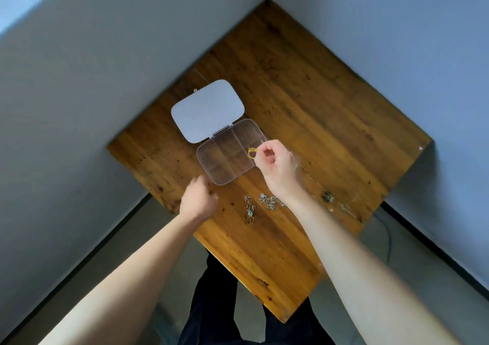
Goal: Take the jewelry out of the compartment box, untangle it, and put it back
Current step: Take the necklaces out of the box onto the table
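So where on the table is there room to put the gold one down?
Bare wood lies right of the box, toward the table's far corner. Near the front edge it is crowded: silver chains lie between the left hand and right hand.

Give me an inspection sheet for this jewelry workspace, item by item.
Surface: wooden table, worn and stained.
Job's things: clear compartment box open, lid laid back; gold chain pinched above it; silver chain and tangled silver pile on the table.
Clutter: faint thin chains near the right edge.
Grippers: left hand resting by the box; right hand holding the gold chain.
Cables: thin cord on the floor.
Surroundings: grey walls, corner.
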`<act>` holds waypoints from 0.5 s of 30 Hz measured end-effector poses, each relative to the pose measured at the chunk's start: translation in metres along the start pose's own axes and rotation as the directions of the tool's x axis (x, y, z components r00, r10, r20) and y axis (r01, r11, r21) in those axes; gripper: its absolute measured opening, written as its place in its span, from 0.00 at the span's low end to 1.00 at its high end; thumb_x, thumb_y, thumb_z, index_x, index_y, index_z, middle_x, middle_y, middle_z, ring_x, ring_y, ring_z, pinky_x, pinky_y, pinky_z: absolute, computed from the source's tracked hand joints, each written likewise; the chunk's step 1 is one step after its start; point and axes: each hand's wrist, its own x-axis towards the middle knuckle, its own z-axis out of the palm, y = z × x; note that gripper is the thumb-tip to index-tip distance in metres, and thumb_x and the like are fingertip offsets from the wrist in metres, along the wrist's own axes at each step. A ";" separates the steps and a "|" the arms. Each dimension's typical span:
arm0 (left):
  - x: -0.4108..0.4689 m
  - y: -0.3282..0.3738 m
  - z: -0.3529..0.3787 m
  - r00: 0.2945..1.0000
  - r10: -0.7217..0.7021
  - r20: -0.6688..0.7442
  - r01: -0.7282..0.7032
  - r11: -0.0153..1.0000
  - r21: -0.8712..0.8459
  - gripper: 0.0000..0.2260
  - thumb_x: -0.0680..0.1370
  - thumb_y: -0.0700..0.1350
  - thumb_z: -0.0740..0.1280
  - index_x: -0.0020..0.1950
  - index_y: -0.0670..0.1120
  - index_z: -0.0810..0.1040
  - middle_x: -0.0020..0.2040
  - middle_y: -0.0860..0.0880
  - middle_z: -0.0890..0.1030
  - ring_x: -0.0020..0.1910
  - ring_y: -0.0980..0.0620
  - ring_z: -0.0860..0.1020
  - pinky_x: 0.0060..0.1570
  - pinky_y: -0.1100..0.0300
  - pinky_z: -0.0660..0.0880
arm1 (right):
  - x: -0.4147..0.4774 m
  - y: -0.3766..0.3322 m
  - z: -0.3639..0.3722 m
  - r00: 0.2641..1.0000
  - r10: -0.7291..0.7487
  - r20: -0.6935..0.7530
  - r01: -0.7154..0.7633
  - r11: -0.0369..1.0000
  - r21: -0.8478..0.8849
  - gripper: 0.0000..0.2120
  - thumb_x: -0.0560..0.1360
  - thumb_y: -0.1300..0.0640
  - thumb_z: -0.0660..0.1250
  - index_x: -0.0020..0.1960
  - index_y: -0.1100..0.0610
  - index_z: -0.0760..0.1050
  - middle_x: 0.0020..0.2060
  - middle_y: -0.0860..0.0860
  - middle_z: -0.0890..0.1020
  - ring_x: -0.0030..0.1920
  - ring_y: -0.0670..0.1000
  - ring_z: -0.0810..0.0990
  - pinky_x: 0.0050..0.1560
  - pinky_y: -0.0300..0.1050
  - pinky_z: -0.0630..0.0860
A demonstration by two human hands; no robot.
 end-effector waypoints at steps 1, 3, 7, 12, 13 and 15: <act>-0.009 0.004 0.007 0.999 0.016 -0.040 -0.017 0.999 -0.031 0.16 0.75 0.42 0.62 0.62 0.46 0.74 0.59 0.44 0.77 0.56 0.43 0.77 0.50 0.51 0.75 | -0.012 0.006 -0.010 0.999 0.020 -0.029 -0.020 1.000 0.003 0.02 0.77 0.47 0.63 0.48 0.43 0.73 0.39 0.36 0.78 0.42 0.38 0.78 0.34 0.24 0.67; -0.024 0.009 0.023 0.995 0.023 -0.097 -0.030 0.997 -0.070 0.11 0.75 0.44 0.63 0.57 0.47 0.74 0.55 0.47 0.78 0.52 0.45 0.77 0.48 0.52 0.75 | -0.034 0.021 -0.025 0.996 0.037 -0.080 -0.036 0.999 0.011 0.02 0.77 0.49 0.64 0.49 0.45 0.74 0.39 0.39 0.80 0.42 0.40 0.79 0.35 0.27 0.70; -0.050 0.010 0.064 0.999 0.028 -0.045 -0.032 0.995 -0.092 0.12 0.76 0.45 0.65 0.59 0.47 0.75 0.56 0.47 0.78 0.51 0.47 0.78 0.48 0.54 0.74 | -0.076 0.061 -0.041 0.988 0.083 -0.130 -0.078 0.996 0.041 0.02 0.78 0.52 0.66 0.49 0.45 0.75 0.40 0.41 0.82 0.42 0.44 0.81 0.39 0.37 0.78; -0.074 0.007 0.105 0.997 0.069 0.026 -0.069 0.998 -0.006 0.24 0.76 0.46 0.67 0.72 0.47 0.69 0.66 0.44 0.72 0.65 0.43 0.71 0.56 0.50 0.75 | -0.121 0.122 -0.026 0.960 0.277 -0.039 -0.278 0.960 -0.041 0.02 0.77 0.48 0.66 0.46 0.42 0.76 0.38 0.38 0.81 0.41 0.39 0.79 0.36 0.32 0.75; -0.077 0.006 0.110 0.996 0.081 0.024 -0.081 0.997 0.011 0.26 0.76 0.46 0.68 0.73 0.46 0.68 0.69 0.44 0.71 0.67 0.43 0.69 0.58 0.50 0.74 | -0.127 0.133 -0.020 0.949 0.316 0.001 -0.315 0.946 -0.077 0.02 0.77 0.48 0.66 0.47 0.41 0.77 0.39 0.36 0.82 0.42 0.37 0.79 0.38 0.30 0.74; -0.079 0.004 0.116 0.994 0.108 0.015 -0.109 0.993 0.053 0.28 0.76 0.46 0.69 0.74 0.44 0.66 0.71 0.43 0.69 0.69 0.42 0.67 0.60 0.49 0.73 | -0.133 0.153 -0.010 0.916 0.382 0.126 -0.360 0.918 -0.166 0.06 0.79 0.50 0.67 0.55 0.44 0.79 0.46 0.38 0.82 0.47 0.39 0.80 0.47 0.34 0.78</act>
